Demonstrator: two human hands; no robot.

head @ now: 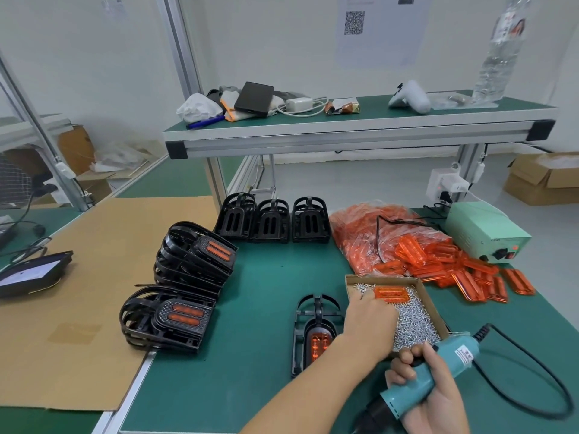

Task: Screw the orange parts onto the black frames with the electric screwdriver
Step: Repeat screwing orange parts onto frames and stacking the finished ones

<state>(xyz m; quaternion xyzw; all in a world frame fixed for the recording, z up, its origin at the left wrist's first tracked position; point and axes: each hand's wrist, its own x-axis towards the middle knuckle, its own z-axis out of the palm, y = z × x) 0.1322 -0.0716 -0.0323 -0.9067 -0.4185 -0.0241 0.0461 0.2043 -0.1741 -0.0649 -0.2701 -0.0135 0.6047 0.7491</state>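
A black frame [308, 321] lies flat on the green mat in front of me, with an orange part [318, 343] seated in it. To its right is a cardboard tray [435, 311] full of small silver screws [413, 321], with one orange part [391, 293] lying on them. My left hand [369, 327] reaches into the tray with its fingers down among the screws; the back of the hand hides what they hold. My right hand [438, 399] grips the teal electric screwdriver [451, 358] near the mat's front edge, its black tip pointing down-left.
Two stacks of frames with orange parts fitted [194, 258] stand to the left, and three bare black frames [271, 220] at the back. Loose orange parts [438, 261] and a bag of them lie back right, beside a green power box [485, 230]. The screwdriver's cable [548, 380] loops right.
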